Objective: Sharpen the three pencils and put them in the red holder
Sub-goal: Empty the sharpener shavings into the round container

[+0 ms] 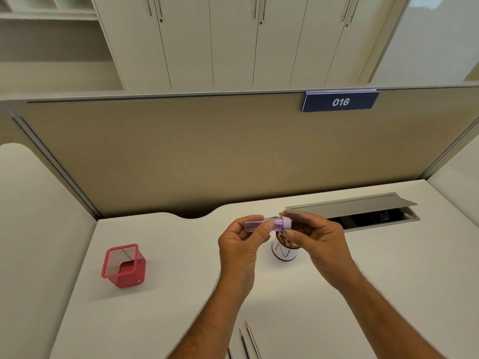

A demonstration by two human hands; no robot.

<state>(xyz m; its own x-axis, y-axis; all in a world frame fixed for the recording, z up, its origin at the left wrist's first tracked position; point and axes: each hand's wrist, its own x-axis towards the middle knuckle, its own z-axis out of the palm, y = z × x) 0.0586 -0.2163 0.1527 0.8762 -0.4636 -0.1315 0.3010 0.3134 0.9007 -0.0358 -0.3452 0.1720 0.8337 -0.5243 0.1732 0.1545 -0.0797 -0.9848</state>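
Note:
A translucent purple sharpener (269, 223) is held above the desk between both hands. My left hand (241, 244) grips its clear container end. My right hand (315, 238) pinches the rounder cap end. Three pencils lie near the front edge between my forearms: one (252, 339), a second (244, 344), and a third (229, 353) mostly cut off by the frame. The red mesh holder (124, 265) stands upright at the left of the desk with no pencils in it.
A white cup (284, 251) with a patterned rim stands just behind and below my hands. An open grey cable hatch (357, 211) sits at the back right. A beige partition (233, 151) walls off the desk's far edge.

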